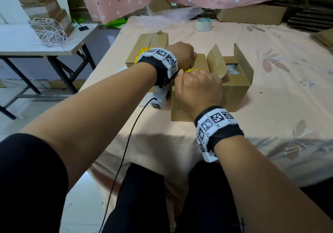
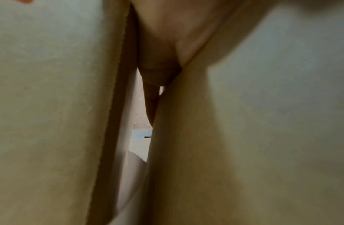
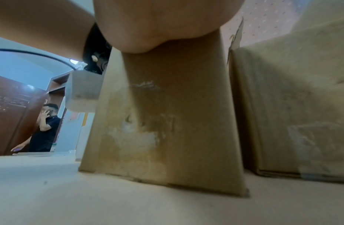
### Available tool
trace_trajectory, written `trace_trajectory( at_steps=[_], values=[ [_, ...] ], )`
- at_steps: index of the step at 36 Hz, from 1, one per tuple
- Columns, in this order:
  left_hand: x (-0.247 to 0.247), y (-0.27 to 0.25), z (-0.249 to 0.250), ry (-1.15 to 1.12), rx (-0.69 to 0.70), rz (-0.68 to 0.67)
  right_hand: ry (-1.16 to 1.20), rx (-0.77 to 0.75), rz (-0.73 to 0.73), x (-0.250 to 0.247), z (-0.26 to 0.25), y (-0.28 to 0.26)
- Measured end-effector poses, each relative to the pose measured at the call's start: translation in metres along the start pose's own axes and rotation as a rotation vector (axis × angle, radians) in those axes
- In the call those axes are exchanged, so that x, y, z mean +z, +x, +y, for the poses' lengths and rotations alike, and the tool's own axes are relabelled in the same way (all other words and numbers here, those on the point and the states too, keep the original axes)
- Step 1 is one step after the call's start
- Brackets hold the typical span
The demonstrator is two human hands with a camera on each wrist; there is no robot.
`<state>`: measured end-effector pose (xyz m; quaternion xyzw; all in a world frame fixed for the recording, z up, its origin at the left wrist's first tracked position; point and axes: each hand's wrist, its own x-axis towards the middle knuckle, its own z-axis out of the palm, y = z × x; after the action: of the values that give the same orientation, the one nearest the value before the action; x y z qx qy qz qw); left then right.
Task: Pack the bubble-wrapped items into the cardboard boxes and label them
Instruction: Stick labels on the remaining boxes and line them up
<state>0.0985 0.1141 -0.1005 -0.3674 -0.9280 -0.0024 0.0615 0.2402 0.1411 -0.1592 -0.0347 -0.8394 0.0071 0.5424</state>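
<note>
Middle of the head view: left hand (image 1: 182,53) and right hand (image 1: 198,86) on the closed cardboard box (image 1: 182,110), likely sticking down a yellow label (image 1: 191,70). Finger grip hidden, cannot tell. Bubble-wrapped item (image 1: 233,68) inside the open box (image 1: 239,88), right of middle.

We're seeing black sleeves (image 1: 27,169), black trousers (image 1: 144,196), white marker-printed wristbands (image 1: 163,59) over black straps, and a black cable (image 1: 124,151) trailing.

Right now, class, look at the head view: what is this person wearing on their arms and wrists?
Each wrist carries a black strap with a white band of square black-and-white marker tags: left wrist band, right wrist band. A thin black cable hangs from the left unit. A black sleeve covers the left upper arm; both forearms are bare.
</note>
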Motion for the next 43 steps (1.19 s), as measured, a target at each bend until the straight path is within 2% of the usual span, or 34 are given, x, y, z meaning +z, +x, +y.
trace_trajectory(
  at_steps=[6,14,22,28,32,38,40,43],
  values=[
    [-0.001,0.0,0.002,0.042,-0.003,0.007,-0.017,0.025,-0.01,-0.001,0.0,-0.001],
    [-0.004,-0.006,0.001,-0.054,-0.012,0.014,0.016,0.047,-0.092,-0.007,-0.004,0.001],
    [-0.011,-0.016,-0.012,-0.16,-0.068,0.35,0.072,0.051,-0.189,-0.02,-0.006,0.002],
    [-0.028,-0.029,-0.031,-0.283,-0.073,0.477,0.118,0.081,-0.244,-0.031,-0.005,0.007],
    [-0.047,-0.041,-0.038,-0.318,-0.049,0.497,0.078,0.143,-0.257,-0.041,-0.009,0.015],
    [-0.063,-0.053,-0.051,-0.226,-0.042,0.54,0.075,0.219,-0.274,-0.05,-0.009,0.037],
    [-0.065,-0.057,-0.056,-0.26,-0.057,0.516,0.084,0.223,-0.264,-0.052,-0.012,0.045],
    [-0.071,-0.062,-0.069,-0.348,-0.109,0.422,0.097,0.192,-0.329,-0.053,-0.019,0.052]
  ],
)
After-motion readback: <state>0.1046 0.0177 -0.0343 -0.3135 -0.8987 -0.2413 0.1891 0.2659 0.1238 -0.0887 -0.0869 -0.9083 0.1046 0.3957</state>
